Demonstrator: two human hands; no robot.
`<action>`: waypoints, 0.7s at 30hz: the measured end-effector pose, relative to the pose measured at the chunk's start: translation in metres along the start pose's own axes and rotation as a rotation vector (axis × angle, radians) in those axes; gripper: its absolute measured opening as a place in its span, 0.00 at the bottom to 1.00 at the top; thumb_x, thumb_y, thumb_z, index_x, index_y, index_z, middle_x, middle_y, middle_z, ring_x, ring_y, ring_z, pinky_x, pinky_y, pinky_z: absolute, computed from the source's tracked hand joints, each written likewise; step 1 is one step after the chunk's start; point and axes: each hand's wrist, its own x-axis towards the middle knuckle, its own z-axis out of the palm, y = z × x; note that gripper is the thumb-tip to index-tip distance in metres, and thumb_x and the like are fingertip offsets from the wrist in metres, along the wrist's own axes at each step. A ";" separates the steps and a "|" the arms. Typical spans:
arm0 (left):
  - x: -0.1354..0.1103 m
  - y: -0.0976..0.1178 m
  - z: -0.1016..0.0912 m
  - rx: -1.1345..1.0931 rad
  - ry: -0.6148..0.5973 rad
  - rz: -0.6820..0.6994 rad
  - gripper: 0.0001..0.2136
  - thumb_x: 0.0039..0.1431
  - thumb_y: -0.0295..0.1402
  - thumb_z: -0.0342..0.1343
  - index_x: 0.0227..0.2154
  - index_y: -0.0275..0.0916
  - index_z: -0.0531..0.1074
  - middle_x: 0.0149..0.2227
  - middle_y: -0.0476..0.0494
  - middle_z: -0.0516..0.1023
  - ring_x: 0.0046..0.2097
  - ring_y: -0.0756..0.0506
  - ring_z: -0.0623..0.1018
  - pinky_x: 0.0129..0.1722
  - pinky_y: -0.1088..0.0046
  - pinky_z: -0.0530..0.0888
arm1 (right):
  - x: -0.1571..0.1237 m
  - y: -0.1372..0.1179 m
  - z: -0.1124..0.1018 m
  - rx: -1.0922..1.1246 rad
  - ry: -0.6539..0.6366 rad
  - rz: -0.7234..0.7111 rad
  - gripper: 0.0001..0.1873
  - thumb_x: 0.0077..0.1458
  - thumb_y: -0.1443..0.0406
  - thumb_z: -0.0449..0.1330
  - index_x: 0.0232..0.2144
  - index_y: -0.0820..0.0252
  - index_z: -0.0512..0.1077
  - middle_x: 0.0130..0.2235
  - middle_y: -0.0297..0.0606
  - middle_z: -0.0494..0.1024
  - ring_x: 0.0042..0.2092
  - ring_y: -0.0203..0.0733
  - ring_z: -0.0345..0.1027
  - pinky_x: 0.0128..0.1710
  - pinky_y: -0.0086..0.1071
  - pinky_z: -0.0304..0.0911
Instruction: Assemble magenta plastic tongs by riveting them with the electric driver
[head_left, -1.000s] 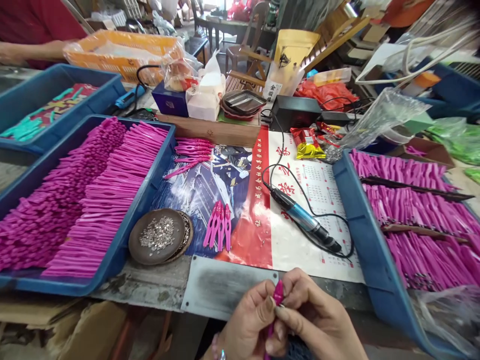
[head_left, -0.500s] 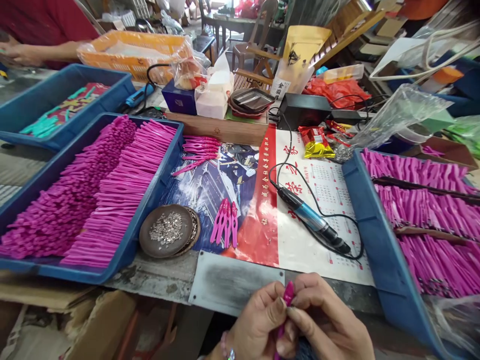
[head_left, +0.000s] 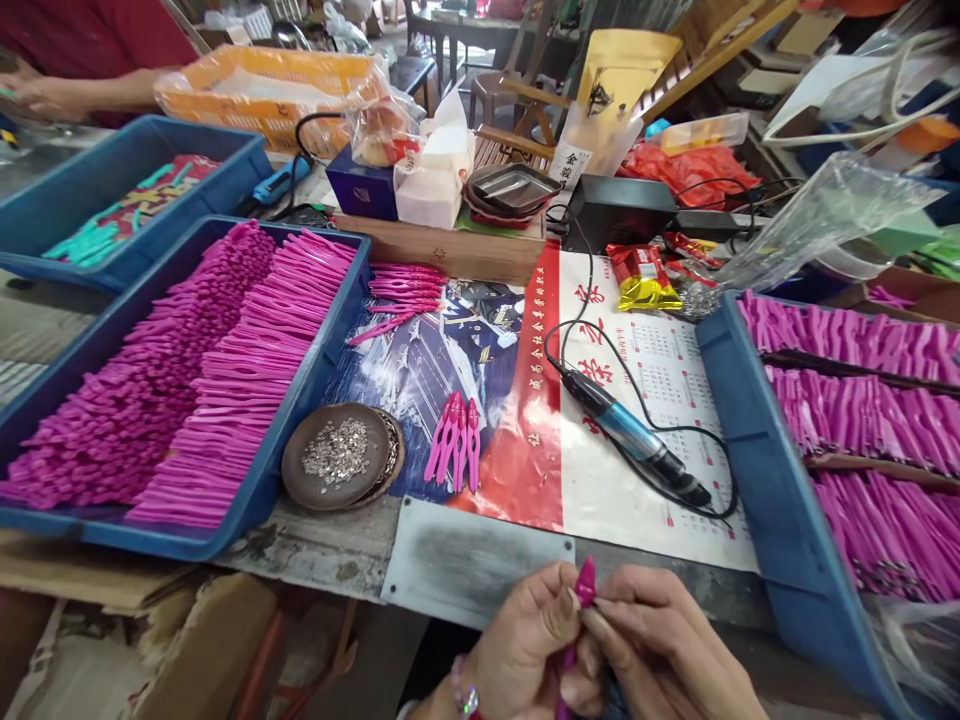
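My left hand (head_left: 536,640) is closed around a slim pink plastic handle (head_left: 586,582), whose pointed head sticks up between thumb and forefinger. My right hand (head_left: 664,640) is pinched, its thumb and fingertips against the side of that head; anything small between them is hidden. Both hands are at the table's front edge, just right of a grey metal plate (head_left: 480,562). Beyond the plate lies a small row of pink handles (head_left: 453,442), and a brown dish of small shiny metal discs (head_left: 335,452) stands to its left.
A blue tray (head_left: 300,385) of stacked pink handles stands at left, another blue tray (head_left: 757,440) at right. A blue corded pen-shaped tool (head_left: 634,440) lies on the calendar sheet (head_left: 652,350). More pink handles (head_left: 409,290) lie farther back. At far left, another person's hand (head_left: 37,98) shows.
The camera view has shifted slightly. A bit more of the pink handle's head shows above my left fingers, and my right fingertips stay against it. The things on the table keep their places.
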 end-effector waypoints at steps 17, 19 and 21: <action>-0.001 0.000 0.002 0.014 -0.017 0.020 0.12 0.59 0.39 0.61 0.31 0.39 0.66 0.18 0.55 0.67 0.13 0.57 0.57 0.13 0.83 0.56 | 0.007 -0.006 -0.002 0.383 -0.025 0.432 0.04 0.60 0.67 0.61 0.33 0.52 0.72 0.39 0.35 0.73 0.35 0.38 0.72 0.33 0.25 0.70; -0.001 0.001 0.002 0.010 -0.018 0.023 0.12 0.59 0.40 0.61 0.32 0.39 0.66 0.19 0.55 0.67 0.14 0.57 0.57 0.14 0.83 0.56 | 0.002 -0.006 -0.001 0.352 -0.012 0.371 0.05 0.62 0.68 0.58 0.36 0.51 0.73 0.41 0.37 0.73 0.36 0.40 0.74 0.36 0.29 0.72; -0.001 0.001 0.001 0.015 -0.017 0.021 0.12 0.59 0.40 0.62 0.32 0.39 0.66 0.19 0.55 0.68 0.14 0.57 0.57 0.14 0.82 0.56 | 0.000 -0.006 -0.002 0.333 -0.015 0.328 0.07 0.63 0.68 0.57 0.38 0.50 0.73 0.42 0.39 0.73 0.38 0.42 0.75 0.39 0.33 0.73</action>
